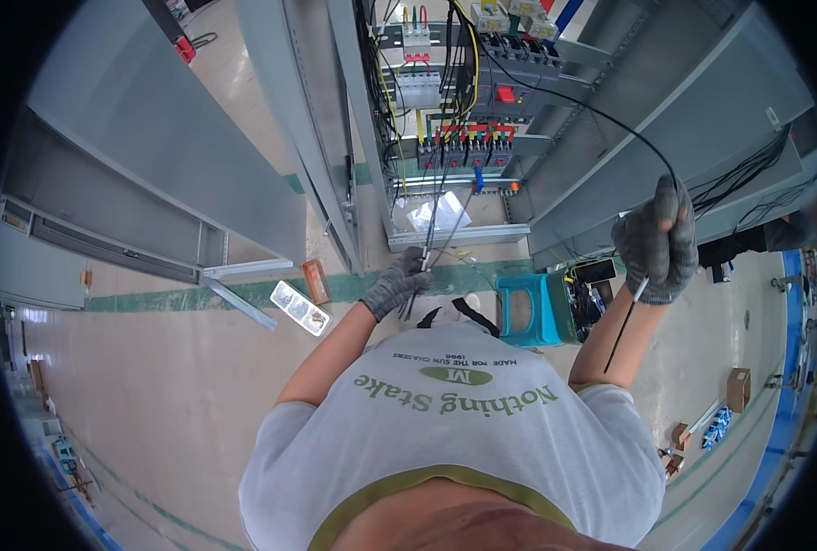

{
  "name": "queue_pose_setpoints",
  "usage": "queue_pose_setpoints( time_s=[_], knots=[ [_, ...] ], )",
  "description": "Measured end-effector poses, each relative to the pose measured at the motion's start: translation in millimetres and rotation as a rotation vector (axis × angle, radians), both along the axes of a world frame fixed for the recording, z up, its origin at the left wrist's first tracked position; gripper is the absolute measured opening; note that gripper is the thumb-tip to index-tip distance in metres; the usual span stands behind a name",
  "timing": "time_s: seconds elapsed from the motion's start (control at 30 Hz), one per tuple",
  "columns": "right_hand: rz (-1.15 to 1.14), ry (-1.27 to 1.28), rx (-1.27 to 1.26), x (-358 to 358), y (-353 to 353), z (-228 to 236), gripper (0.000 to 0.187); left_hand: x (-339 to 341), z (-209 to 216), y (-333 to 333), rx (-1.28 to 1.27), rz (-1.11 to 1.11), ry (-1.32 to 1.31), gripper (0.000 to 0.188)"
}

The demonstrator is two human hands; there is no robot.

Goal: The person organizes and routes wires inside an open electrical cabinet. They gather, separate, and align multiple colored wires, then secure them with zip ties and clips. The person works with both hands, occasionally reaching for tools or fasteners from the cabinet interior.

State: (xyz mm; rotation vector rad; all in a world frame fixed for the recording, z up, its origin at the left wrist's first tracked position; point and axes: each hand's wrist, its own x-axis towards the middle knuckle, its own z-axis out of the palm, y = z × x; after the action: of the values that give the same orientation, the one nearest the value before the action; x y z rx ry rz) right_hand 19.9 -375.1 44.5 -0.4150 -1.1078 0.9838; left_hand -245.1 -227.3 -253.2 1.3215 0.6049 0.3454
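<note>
My right hand (656, 243), in a grey knit glove, is raised at the right and closed around a black wire (601, 108). From there the wire arcs back to the upper part of the electrical cabinet, and its loose end, with a white sleeve (642, 289) on it, hangs below my fist. Low in front of the cabinet, my left hand (397, 283), gloved alike, grips a bundle of black wires (434, 207) that runs down from the breakers. White sleeves show near its fingers. Behind the wires sits a row of dark breakers (468, 151) with red and yellow parts.
Grey cabinet doors and panels (169, 138) stand on both sides. A turquoise stool (529, 310) is close to my right, beside a green box of tools (581, 303). On the floor at left lie a white tray of small parts (300, 308) and an orange-brown box (316, 281).
</note>
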Motion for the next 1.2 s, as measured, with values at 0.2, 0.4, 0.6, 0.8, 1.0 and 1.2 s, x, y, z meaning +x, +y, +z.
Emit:
queue_pose_setpoints(
  time_s=[0.2,0.4,0.6,0.8,1.0,1.2],
  knots=[
    [-0.237,0.000,-0.074,-22,-33,-16,0.030,47,-4,23,-0.199,-0.214,-0.112,0.049],
    [0.050,-0.166,-0.560,-42,-17,-35,0.036,113,79,73,-0.268,0.024,-0.286,0.020],
    [-0.139,-0.280,-0.724,-63,22,-70,0.026,85,101,34,-0.311,0.068,-0.278,0.015],
    [-0.140,-0.353,-0.786,-66,59,-114,0.023,62,88,7,-0.366,0.306,-0.284,0.017],
    [-0.104,-0.778,-0.921,-81,90,-163,0.023,37,114,4,-0.076,0.350,-0.112,0.011],
    [0.150,-0.709,-0.877,-83,95,-155,0.024,15,134,10,0.009,0.340,-0.036,0.013]
  ],
)
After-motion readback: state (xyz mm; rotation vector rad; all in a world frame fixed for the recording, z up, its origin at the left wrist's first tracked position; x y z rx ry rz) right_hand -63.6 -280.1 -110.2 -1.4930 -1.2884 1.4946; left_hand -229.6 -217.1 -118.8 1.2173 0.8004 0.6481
